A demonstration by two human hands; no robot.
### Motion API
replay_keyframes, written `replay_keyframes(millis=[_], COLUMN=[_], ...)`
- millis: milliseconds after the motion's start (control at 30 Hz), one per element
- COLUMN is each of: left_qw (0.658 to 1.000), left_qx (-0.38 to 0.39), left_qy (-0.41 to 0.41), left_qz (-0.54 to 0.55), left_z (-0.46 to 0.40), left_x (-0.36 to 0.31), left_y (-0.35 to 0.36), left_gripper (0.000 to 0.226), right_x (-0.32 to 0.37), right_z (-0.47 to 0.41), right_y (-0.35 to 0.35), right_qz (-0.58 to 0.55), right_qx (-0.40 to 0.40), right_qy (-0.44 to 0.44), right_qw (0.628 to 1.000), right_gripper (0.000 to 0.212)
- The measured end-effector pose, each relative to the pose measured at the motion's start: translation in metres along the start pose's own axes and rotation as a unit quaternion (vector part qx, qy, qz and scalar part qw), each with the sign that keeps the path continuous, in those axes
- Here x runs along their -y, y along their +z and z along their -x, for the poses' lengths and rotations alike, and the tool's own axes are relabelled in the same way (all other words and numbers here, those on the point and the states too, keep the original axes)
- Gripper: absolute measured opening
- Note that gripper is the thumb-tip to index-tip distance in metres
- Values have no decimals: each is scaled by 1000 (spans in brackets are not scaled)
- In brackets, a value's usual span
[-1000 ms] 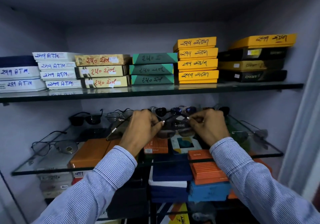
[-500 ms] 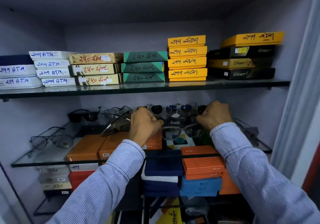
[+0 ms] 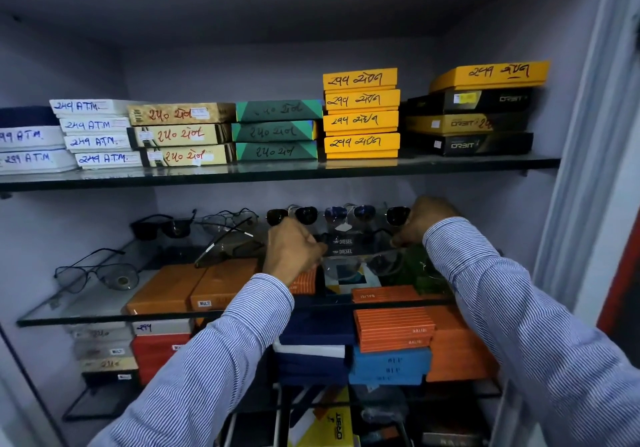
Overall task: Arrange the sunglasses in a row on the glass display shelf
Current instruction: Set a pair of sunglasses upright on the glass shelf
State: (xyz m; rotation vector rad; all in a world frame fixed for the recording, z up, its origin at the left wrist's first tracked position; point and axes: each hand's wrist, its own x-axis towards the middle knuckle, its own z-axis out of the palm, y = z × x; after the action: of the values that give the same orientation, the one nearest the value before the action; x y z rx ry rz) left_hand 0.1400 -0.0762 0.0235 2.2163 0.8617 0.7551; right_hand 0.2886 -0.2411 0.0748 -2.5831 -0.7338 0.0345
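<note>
My left hand (image 3: 294, 251) and my right hand (image 3: 420, 223) each grip one side of a clear-framed pair of sunglasses (image 3: 360, 263) with a DIESEL tag, held low over the middle glass shelf (image 3: 97, 303). Behind it a row of sunglasses leans on the back wall: a black pair (image 3: 159, 226), a thin wire pair (image 3: 228, 219), a dark round pair (image 3: 294, 214) and a blue-lensed pair (image 3: 349, 212). A brown-lensed pair (image 3: 232, 247) lies just left of my left hand. A wire aviator pair (image 3: 100, 273) lies at the shelf's left end.
The upper glass shelf (image 3: 277, 173) carries stacks of labelled boxes in white, tan, green, yellow and black. Orange, blue and navy boxes (image 3: 391, 332) are stacked below the middle shelf and show through the glass. A door frame (image 3: 581, 169) stands at the right.
Both hands moved apart from the middle of the pair to its two ends and pushed it deeper and lower onto the shelf. The view has shifted a little to the right.
</note>
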Motion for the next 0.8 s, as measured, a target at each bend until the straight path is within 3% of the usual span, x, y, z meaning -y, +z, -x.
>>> replay_keyframes(millis=[500,700,800], left_qw=[1000,999,999], left_qx=[1,-13,-30], left_qy=[15,29,42], left_qz=[13,-5,-13], left_z=[0,-1,-1], left_x=[-3,0,5], left_y=[18,21,16], left_gripper=[17,26,38], right_x=[-13,-13,-10], right_z=[0,1,4], right_y=[6,8,10], right_qz=[55,73,86], right_qx=[-8,-30,-62], right_qy=[-7,-4,-12], right_qw=[998,997,994], right_gripper=[72,72,59])
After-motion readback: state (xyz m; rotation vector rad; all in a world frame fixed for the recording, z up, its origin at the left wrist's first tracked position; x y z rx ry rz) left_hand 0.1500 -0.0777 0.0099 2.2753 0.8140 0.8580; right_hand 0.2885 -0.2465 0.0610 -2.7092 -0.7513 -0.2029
